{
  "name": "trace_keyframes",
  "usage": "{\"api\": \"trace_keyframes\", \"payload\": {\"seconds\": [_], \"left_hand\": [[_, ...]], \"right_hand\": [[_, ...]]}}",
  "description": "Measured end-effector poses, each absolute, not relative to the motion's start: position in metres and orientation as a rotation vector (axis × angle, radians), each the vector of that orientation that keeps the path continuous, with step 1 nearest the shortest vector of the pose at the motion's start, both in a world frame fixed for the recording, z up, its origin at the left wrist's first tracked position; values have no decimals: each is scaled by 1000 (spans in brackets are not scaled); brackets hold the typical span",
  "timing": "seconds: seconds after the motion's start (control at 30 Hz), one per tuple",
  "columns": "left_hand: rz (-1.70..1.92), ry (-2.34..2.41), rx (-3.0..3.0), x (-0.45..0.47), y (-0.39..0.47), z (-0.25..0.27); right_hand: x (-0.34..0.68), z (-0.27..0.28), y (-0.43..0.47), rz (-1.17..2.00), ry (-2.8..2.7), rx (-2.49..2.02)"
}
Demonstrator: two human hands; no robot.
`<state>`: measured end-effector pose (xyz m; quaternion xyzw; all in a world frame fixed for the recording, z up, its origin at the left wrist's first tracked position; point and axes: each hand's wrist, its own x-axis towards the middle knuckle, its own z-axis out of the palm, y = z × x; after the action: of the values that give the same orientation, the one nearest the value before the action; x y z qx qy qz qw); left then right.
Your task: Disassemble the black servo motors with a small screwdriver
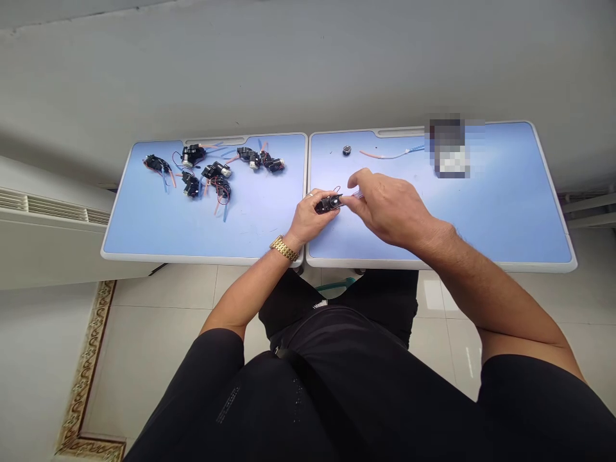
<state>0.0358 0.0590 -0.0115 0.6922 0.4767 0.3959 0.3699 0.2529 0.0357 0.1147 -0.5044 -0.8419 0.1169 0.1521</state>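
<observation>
Over the near left part of the right-hand table, my left hand [312, 217] is closed around a small black pump-like assembly [329, 203] with a pale round part and a thin red wire. My right hand [387, 208] meets it from the right, thumb and forefinger pinched at its end. A thin translucent piece [357, 194] shows between those fingers, mostly hidden, and its kind is unclear. Beyond my hands lie a small round black part [346, 150] and a thin orange-and-blue tube [392, 156].
Several similar black assemblies [216, 170] with wires and orange and blue tubes lie on the left table [144, 237]. A blurred-out object [450, 147] stands at the back of the right table [520, 237]. A narrow seam divides the tables, and a wall rises behind them.
</observation>
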Motion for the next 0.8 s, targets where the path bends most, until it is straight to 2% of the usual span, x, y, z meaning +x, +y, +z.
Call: {"api": "trace_keyframes", "payload": {"seconds": [0.23, 0.43, 0.6, 0.8], "left_hand": [[1020, 1229, 1775, 36, 59, -11], [1014, 1234, 1782, 36, 59, -11], [1020, 1225, 1770, 36, 58, -9], [1014, 1241, 1797, 36, 59, -9]], "right_hand": [[256, 115, 36, 330, -2458, -1231], [254, 113, 37, 255, -2429, -1407], [256, 113, 36, 359, -2411, -1200], [255, 111, 36, 262, -2395, -1414]]}}
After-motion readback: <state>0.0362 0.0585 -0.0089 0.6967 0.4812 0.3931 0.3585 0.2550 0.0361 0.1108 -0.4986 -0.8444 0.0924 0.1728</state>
